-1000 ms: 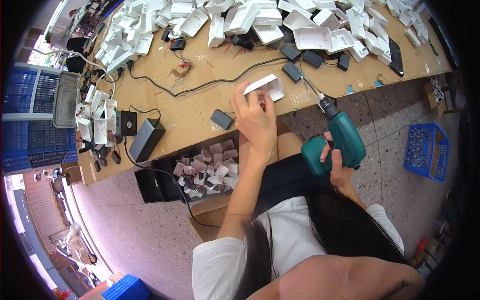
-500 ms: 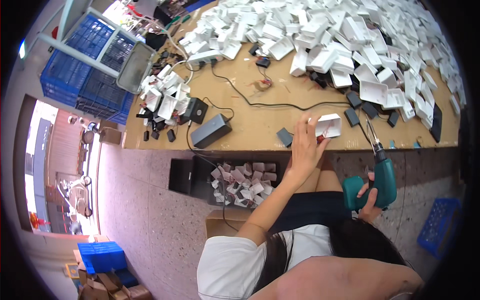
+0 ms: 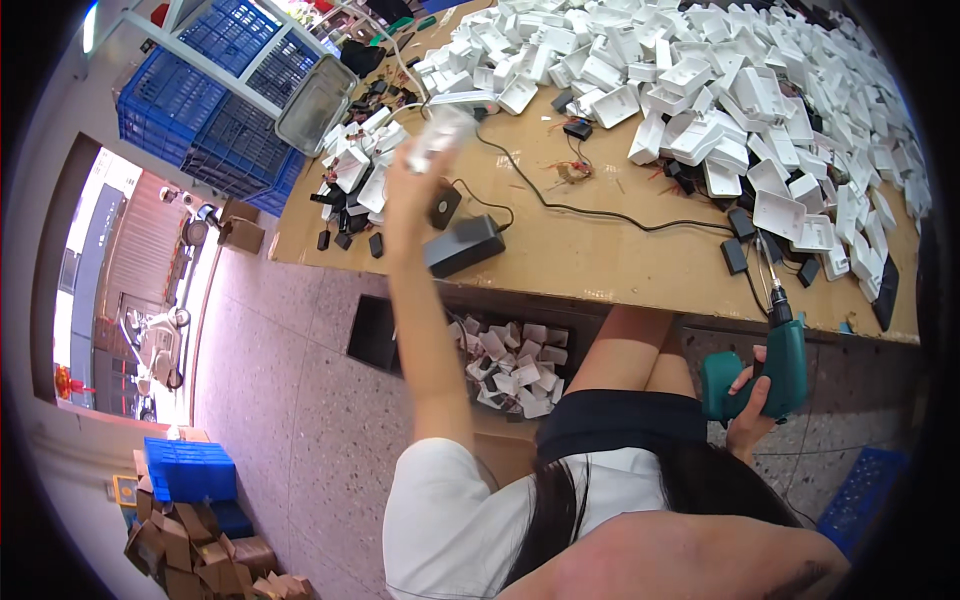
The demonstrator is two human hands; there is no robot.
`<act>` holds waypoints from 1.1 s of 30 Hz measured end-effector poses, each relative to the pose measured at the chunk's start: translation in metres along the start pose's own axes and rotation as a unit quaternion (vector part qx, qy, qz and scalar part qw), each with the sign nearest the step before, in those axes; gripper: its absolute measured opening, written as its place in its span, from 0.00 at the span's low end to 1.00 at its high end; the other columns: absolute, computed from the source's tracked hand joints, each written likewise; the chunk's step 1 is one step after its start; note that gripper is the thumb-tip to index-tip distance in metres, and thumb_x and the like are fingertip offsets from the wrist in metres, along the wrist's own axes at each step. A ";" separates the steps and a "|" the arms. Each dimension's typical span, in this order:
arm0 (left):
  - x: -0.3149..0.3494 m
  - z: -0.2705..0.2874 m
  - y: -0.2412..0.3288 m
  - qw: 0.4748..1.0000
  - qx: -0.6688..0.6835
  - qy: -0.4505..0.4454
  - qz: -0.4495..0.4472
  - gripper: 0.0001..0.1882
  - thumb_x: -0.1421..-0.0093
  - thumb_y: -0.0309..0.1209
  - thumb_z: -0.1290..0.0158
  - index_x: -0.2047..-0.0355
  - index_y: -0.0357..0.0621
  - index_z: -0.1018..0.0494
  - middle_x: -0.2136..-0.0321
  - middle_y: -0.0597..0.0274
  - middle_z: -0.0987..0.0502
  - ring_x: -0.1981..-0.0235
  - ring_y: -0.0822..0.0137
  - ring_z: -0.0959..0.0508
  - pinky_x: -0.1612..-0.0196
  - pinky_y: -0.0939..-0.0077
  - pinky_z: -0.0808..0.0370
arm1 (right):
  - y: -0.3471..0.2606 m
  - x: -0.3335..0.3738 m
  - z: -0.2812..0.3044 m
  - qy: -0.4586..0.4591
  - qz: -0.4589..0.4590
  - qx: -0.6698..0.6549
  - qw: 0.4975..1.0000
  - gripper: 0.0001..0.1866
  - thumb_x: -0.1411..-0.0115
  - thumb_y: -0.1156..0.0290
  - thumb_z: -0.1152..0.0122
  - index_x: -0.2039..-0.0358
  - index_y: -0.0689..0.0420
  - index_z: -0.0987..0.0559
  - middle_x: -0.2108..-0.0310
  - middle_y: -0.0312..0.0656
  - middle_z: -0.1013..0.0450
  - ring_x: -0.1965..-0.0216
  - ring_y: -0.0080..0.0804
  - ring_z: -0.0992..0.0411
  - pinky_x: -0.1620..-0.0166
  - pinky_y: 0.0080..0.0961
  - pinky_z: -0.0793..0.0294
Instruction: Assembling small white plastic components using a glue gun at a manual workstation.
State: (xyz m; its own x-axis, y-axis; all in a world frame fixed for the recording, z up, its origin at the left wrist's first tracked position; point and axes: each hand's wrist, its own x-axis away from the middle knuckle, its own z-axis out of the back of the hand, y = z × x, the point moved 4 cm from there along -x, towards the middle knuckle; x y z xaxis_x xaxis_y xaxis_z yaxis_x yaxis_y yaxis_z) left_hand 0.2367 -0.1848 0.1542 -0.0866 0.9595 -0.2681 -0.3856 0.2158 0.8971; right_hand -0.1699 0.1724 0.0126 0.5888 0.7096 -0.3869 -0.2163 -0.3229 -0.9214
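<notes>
My left hand (image 3: 405,195) is stretched over the left part of the table, smeared by motion. A white plastic casing (image 3: 440,138), also blurred, is in its fingers, just right of a small heap of white casings (image 3: 352,168) and dark parts. My right hand (image 3: 748,428) is wrapped round the handle of a green soldering gun (image 3: 788,365) at the table's front edge. The gun's thin metal tip (image 3: 767,258) points up, away from me, close to several small black blocks (image 3: 735,256).
A large mound of white casings (image 3: 700,75) covers the table's far right. A long grey block (image 3: 465,246) and a black cable (image 3: 610,214) lie on the cardboard tabletop (image 3: 570,262). Under the table stands a bin of casings (image 3: 515,365). Blue crates (image 3: 195,110) are stacked at left.
My left hand has swung from the front middle of the table to the far left, carrying the white casing. The dark block beside it no longer shows there. My right hand still holds the gun.
</notes>
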 end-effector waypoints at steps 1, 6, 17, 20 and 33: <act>-0.023 0.022 -0.007 0.998 -0.052 0.024 0.004 0.31 0.42 0.43 0.31 0.44 0.37 0.26 0.69 0.64 0.20 0.73 0.75 0.23 0.69 0.79 0.27 | 0.000 0.001 -0.001 0.004 -0.006 -0.003 1.000 0.22 0.25 0.62 0.53 0.41 0.67 0.30 0.47 0.45 0.26 0.72 0.22 0.30 0.67 0.22 0.31; -0.096 0.071 -0.037 0.851 -0.499 0.148 -0.072 0.47 0.55 0.49 0.26 0.39 0.40 0.30 0.53 0.41 0.21 0.51 0.48 0.20 0.51 0.52 0.23 | 0.000 0.004 0.001 0.016 -0.044 0.004 0.999 0.22 0.25 0.62 0.53 0.40 0.66 0.29 0.47 0.44 0.26 0.72 0.21 0.30 0.67 0.21 0.31; -0.090 -0.252 -0.032 0.940 -0.193 -0.112 -0.256 0.23 0.39 0.39 0.37 0.50 0.35 0.23 0.55 0.42 0.23 0.52 0.44 0.22 0.48 0.52 0.25 | -0.001 0.008 0.007 0.044 -0.071 -0.016 0.996 0.21 0.25 0.61 0.52 0.41 0.63 0.27 0.47 0.41 0.26 0.70 0.22 0.31 0.66 0.23 0.30; -0.077 -0.299 -0.027 0.948 -0.232 -0.033 -0.213 0.15 0.37 0.31 0.42 0.54 0.33 0.24 0.53 0.39 0.25 0.51 0.40 0.22 0.49 0.49 0.26 | -0.004 0.012 0.014 0.050 -0.064 -0.009 0.997 0.21 0.25 0.61 0.51 0.40 0.63 0.28 0.47 0.41 0.25 0.70 0.22 0.31 0.66 0.24 0.30; 0.050 -0.201 0.012 0.952 -0.121 -0.107 -0.258 0.09 0.37 0.21 0.43 0.57 0.36 0.17 0.67 0.50 0.21 0.72 0.58 0.21 0.69 0.68 0.23 | 0.007 0.018 0.030 0.041 -0.094 0.010 0.995 0.22 0.24 0.62 0.54 0.39 0.65 0.28 0.47 0.42 0.26 0.70 0.22 0.31 0.67 0.23 0.30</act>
State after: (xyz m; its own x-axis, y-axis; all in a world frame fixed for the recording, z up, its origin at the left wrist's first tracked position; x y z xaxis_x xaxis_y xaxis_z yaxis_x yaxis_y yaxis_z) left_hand 0.0430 -0.1707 0.0806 0.3511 0.7571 -0.5509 -0.5287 0.6459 0.5507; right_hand -0.1838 0.2020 -0.0017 0.6816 0.7025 -0.2049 -0.1122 -0.1763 -0.9779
